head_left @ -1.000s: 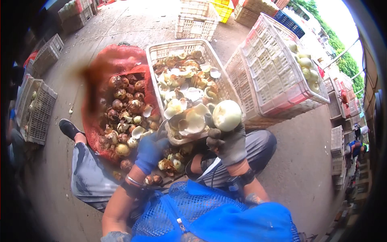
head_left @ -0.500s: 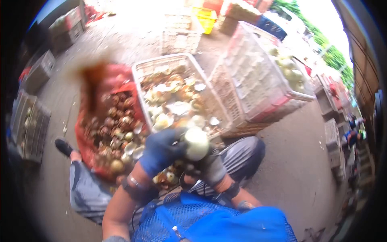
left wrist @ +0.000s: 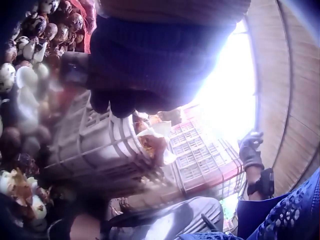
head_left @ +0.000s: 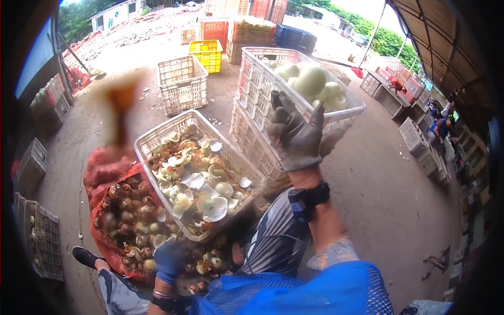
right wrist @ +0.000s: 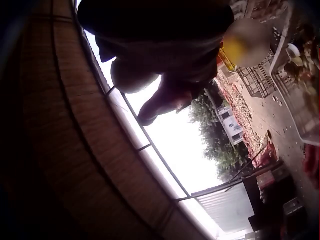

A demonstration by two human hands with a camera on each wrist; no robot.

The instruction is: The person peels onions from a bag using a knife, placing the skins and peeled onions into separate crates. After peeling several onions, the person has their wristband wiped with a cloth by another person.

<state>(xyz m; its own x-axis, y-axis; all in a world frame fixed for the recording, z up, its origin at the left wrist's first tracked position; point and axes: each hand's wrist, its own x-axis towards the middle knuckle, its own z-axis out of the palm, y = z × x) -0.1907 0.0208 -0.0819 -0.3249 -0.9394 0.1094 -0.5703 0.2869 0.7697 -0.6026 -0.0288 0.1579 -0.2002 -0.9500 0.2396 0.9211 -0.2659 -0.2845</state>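
My right hand [head_left: 296, 134], in a grey glove, is raised with fingers and thumb spread beside the top crate [head_left: 252, 79] of a stack. A large peeled onion [head_left: 310, 80] shows just above its fingers, overlapping the pale onions in that crate. In the right wrist view, a pale onion [right wrist: 132, 75] appears beside the dark hand. My left hand [head_left: 170, 257], in a blue glove, is low over unpeeled onions [head_left: 128, 215] in a red net bag [head_left: 102, 165]. Dark and backlit in the left wrist view, it leaves me unable to tell what its fingers hold.
A white crate [head_left: 168, 124] full of onion skins stands between the bag and the stack. Behind it are an empty-looking white crate [head_left: 181, 84], a yellow crate [head_left: 206, 55] and a dark blue crate [head_left: 295, 39]. More crates [head_left: 417, 144] and people stand at the right.
Both hands were close together around a peeled onion over the skins crate. They have parted: the right rose to the onion crate, the left dropped to the bag. The head view tilted up.
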